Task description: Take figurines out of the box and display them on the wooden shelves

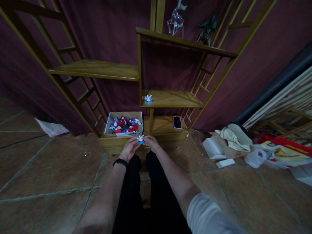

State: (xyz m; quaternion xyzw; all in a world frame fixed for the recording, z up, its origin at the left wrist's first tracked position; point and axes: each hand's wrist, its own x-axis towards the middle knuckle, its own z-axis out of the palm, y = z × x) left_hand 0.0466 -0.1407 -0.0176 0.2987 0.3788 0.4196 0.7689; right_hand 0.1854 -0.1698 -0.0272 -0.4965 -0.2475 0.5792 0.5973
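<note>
Between my two hands is a small toy figurine (140,139) on a blue base, held in front of the cabinet's lower edge. My left hand (131,148) has its fingers closed on the figurine's left side. From the other side my right hand (151,143) grips it with the fingertips. A similar blue-based figurine (148,99) stands at the left end of the middle shelf (173,98). Just beyond my left hand, an open cardboard box (106,129) on the bottom shelf holds several small figurines in red, black, purple and white.
A phone (177,122) lies on the bottom shelf (159,125). On the upper right shelf (185,42) stand a clear glass deer (176,20) and a dark green figure (207,30). White boxes (214,149), cloth and a plastic bag (255,157) lie on the floor at right.
</note>
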